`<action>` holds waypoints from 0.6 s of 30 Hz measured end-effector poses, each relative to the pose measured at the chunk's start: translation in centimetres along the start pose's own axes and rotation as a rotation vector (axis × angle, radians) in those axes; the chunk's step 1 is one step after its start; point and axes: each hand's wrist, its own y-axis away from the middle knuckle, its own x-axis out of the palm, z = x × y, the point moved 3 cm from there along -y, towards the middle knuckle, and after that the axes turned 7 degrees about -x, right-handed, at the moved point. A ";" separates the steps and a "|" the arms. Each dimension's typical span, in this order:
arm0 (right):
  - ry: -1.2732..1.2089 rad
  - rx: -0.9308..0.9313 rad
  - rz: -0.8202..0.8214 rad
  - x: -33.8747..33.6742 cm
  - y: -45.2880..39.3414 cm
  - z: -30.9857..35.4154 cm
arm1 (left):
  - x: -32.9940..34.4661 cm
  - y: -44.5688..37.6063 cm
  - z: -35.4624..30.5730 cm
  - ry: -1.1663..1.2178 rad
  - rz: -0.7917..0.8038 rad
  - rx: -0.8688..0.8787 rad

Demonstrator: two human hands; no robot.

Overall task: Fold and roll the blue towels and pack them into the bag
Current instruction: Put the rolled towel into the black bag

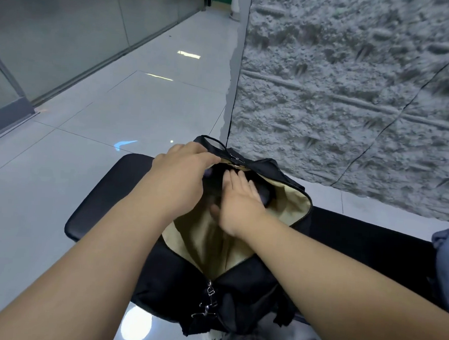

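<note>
A black bag [240, 283] with a beige lining lies unzipped on a black padded bench [106, 189]. Both my hands reach into its far end. My left hand [183, 172] curls its fingers over the bag's far left rim by the zip and holds it. My right hand [238, 199] lies flat with straight fingers, pressing a dark rolled towel [265, 196] down inside the bag. Only a small part of that towel shows beside my fingers. Another blue towel [446, 259] lies at the bench's right edge, cut off by the frame.
A rough grey stone-textured wall [354, 85] stands close behind the bench on the right. Glossy pale floor tiles [117, 105] spread to the left, bounded by a glass partition [56, 28]. The bag's metal strap clips [207, 302] hang at its near end.
</note>
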 end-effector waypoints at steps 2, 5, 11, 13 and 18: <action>-0.049 -0.019 -0.069 -0.7 1.5 0.3 | -0.4 0.8 -0.7 -0.051 -0.016 0.049; -0.063 -0.074 -0.174 -2.0 4.0 0.6 | -1.0 2.1 -1.8 -0.048 -0.037 0.091; 0.039 -0.195 -0.505 -3.7 10.1 -1.0 | 0.4 5.3 -4.7 0.139 -0.139 0.139; 0.091 -0.208 -0.573 -3.5 12.2 -2.2 | 1.7 6.3 -6.0 0.225 -0.156 0.176; 0.058 -0.105 -0.738 -3.0 17.2 -6.0 | 4.6 9.7 -11.0 0.406 -0.203 0.294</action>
